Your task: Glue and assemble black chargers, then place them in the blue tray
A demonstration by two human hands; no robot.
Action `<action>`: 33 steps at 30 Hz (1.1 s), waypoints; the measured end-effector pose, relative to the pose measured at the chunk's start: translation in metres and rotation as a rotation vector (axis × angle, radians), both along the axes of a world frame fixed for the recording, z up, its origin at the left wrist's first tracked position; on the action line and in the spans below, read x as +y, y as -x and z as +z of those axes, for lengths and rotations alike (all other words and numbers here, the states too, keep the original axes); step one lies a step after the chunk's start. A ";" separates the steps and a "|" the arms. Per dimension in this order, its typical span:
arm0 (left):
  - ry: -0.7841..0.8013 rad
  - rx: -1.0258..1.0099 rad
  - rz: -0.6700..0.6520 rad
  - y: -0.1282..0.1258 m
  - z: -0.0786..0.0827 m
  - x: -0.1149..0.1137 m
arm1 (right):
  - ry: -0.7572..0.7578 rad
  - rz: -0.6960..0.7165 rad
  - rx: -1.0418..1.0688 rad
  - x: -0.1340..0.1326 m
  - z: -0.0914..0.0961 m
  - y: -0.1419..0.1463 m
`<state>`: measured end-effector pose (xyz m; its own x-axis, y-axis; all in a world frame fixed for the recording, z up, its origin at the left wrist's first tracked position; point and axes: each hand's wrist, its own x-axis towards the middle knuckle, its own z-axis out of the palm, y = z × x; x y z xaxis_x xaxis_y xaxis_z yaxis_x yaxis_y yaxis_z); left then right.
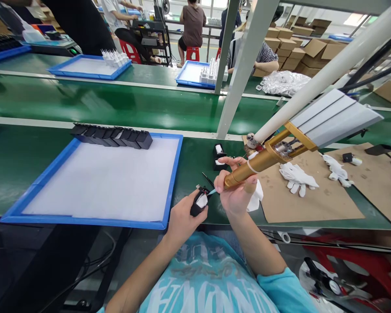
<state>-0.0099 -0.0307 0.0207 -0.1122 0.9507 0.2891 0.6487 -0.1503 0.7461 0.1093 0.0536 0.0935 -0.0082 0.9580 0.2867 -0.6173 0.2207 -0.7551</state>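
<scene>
My left hand [182,219] is closed around a small black housing [195,211] with a white piece inside its open face. In my right hand [236,198] is a golden glue dispenser [260,164], slanting up to the right. Its pale blue nozzle [212,191] points at the housing's upper right edge; whether it touches the inside I cannot tell. Just beyond my right fingers, two more black housings [218,150] with white insides stand on the green bench. A thin dark tool [207,179] lies near the nozzle, partly hidden.
Left on the bench is a blue-rimmed tray [174,182] with a row of black housings [114,136] along its far edge. White gloves [298,177] lie on brown cardboard [316,208] at right. A metal post [236,82] rises ahead. Other people sit beyond the conveyor [133,102].
</scene>
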 end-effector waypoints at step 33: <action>-0.017 -0.224 -0.063 -0.008 -0.002 0.016 | -0.066 0.077 0.032 -0.013 0.007 0.018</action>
